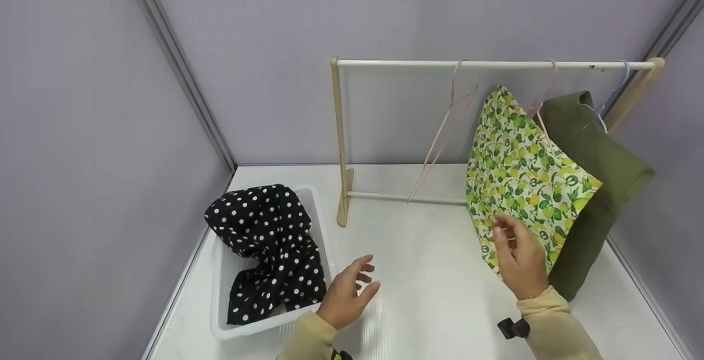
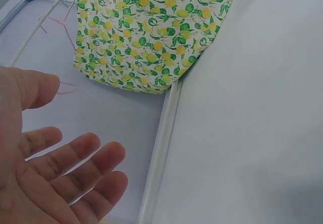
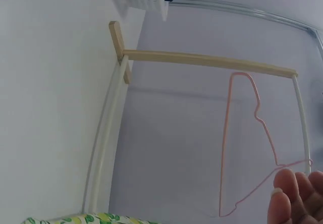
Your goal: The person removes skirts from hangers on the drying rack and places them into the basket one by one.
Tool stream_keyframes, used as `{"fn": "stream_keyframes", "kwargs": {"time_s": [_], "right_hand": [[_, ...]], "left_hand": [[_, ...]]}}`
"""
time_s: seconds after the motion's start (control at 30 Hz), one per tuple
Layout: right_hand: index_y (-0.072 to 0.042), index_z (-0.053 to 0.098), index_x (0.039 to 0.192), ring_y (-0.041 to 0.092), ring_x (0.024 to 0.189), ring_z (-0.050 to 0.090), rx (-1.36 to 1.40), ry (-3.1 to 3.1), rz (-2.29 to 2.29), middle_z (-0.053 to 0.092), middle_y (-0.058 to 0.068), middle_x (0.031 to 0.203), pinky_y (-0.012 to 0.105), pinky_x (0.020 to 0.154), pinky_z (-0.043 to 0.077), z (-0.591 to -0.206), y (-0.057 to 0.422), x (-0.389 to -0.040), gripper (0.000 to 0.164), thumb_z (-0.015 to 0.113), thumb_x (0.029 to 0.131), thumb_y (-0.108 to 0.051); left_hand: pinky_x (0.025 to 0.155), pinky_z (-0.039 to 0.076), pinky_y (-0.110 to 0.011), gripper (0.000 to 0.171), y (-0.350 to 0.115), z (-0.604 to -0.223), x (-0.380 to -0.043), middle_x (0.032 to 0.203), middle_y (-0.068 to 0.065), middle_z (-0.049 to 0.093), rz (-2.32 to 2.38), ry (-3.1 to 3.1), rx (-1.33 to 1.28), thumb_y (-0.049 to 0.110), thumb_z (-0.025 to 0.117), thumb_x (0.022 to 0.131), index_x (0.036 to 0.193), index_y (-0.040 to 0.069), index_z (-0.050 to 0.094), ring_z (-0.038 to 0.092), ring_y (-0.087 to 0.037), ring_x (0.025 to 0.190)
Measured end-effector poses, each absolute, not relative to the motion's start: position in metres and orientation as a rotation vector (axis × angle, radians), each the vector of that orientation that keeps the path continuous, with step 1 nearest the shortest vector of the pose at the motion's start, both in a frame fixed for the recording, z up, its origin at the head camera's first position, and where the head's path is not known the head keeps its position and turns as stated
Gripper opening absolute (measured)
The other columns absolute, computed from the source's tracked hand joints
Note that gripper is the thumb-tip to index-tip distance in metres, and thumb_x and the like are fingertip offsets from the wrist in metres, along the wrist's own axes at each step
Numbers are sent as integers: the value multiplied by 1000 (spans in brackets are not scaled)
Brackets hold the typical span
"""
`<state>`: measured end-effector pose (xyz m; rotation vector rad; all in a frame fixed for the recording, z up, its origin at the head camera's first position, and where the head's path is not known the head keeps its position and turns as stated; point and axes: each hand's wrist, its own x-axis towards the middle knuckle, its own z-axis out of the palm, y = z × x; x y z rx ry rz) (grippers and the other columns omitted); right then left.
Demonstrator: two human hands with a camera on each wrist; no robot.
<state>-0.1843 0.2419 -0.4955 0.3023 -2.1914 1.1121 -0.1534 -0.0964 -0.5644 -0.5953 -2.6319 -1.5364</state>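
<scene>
A lemon-print cloth (image 1: 517,167) with green leaves hangs from a pink hanger (image 1: 542,118) on the rack's right half. My right hand (image 1: 520,261) is in front of its lower part, fingers loosely bent and nothing held between them. In the right wrist view, those fingers (image 3: 285,183) show at the lower right corner, below an empty pink hanger (image 3: 224,143). Beside the basket's right edge, my left hand (image 1: 349,297) hovers with relaxed, spread fingers. The left wrist view shows its bare palm (image 2: 40,188) below the lemon-print cloth (image 2: 146,37).
A white basket (image 1: 323,228) at the left holds a black cloth with white dots (image 1: 275,239), partly over its rim. The rack's white rod (image 1: 396,64) runs across the back. A dark green garment (image 1: 599,167) hangs at far right, near a blue hanger (image 1: 616,88).
</scene>
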Motion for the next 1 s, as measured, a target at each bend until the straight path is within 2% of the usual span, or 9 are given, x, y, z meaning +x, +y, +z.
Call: {"fn": "stream_keyframes", "kwargs": {"time_s": [0.2, 0.27, 0.4, 0.47, 0.63, 0.73, 0.9, 1.0], "right_hand": [[7, 62, 112, 1, 85, 54, 147, -1977, 1043, 63, 11, 97, 12, 69, 41, -471, 269, -179, 23, 58, 91, -2], [7, 62, 111, 1, 83, 53, 95, -1933, 1023, 62, 7, 97, 12, 67, 40, -463, 278, -179, 23, 60, 90, -3], [5, 61, 112, -1, 83, 49, -33, -1921, 945, 54, -8, 99, 11, 68, 38, -449, 297, -180, 28, 64, 87, -7], [6, 59, 113, 3, 87, 47, -87, -1932, 893, 52, -4, 100, 11, 73, 35, -439, 302, -179, 32, 66, 85, -6], [5, 51, 122, 24, 100, 41, -182, -2023, 810, 45, 21, 115, 26, 83, 30, -431, 321, -183, 47, 70, 83, -13], [2, 45, 129, 27, 105, 41, -231, -2106, 820, 43, 21, 121, 31, 83, 31, -433, 331, -187, 56, 70, 85, -20], [-1, 36, 138, 26, 102, 43, -310, -2234, 888, 42, 19, 126, 27, 77, 34, -433, 334, -191, 65, 67, 88, -26], [-2, 32, 143, 27, 102, 46, -329, -2303, 931, 43, 18, 129, 30, 77, 38, -434, 333, -195, 68, 65, 89, -29]], "left_hand": [[85, 50, -38, 53, -95, -565, -155, 123, -2, 58, -1512, -2592, -608, 35, 57, 97, 141, 10, 42, 59, -22, 106], [86, 50, -39, 54, -94, -565, -155, 124, -3, 57, -1511, -2577, -605, 33, 58, 97, 141, 8, 42, 57, -23, 107], [87, 49, -40, 56, -94, -567, -154, 128, -4, 55, -1516, -2567, -589, 34, 58, 96, 143, 8, 40, 56, -24, 109], [87, 49, -40, 56, -94, -567, -153, 128, -4, 55, -1515, -2562, -583, 33, 59, 96, 143, 9, 40, 57, -23, 109], [85, 50, -39, 55, -95, -567, -157, 127, -6, 55, -1492, -2542, -596, 25, 61, 95, 142, 6, 41, 58, -24, 108], [86, 50, -41, 54, -96, -565, -159, 128, -6, 55, -1481, -2548, -603, 26, 60, 96, 142, 5, 40, 57, -22, 108], [85, 50, -43, 54, -97, -564, -160, 128, -7, 55, -1486, -2524, -620, 27, 59, 97, 142, 4, 40, 57, -23, 109], [84, 50, -44, 53, -97, -564, -159, 127, -7, 56, -1494, -2503, -620, 26, 60, 96, 141, 3, 41, 58, -26, 108]]}}
